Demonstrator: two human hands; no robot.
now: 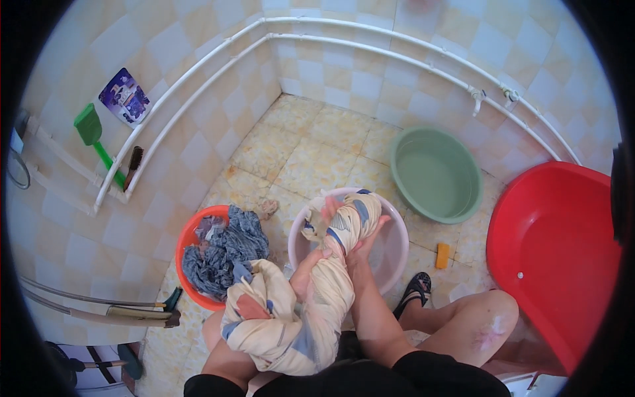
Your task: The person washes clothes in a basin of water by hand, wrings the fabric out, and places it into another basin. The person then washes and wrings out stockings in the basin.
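Note:
A long cream cloth (pixel 331 288) with blue, grey and brown patches is twisted into a thick rope. Its loose lower end lies bunched over my lap and left forearm. My left hand (pixel 306 272) is closed around the middle of the twist. Farther up, my right hand (pixel 362 246) grips the cloth from below, its palm partly hidden by the fabric. The upper end of the twist is over a pale pink-white basin (pixel 399 248), with a corner of cloth drooping at its left rim.
An orange-red basin (pixel 183 264) heaped with blue-grey wet clothing (pixel 245 248) stands at left. A green basin of water (pixel 436 173), a yellow soap bar (pixel 442 256) and a big red tub (pixel 549 245) are at right. White pipes (pixel 370 44) hold a green brush (pixel 99 142).

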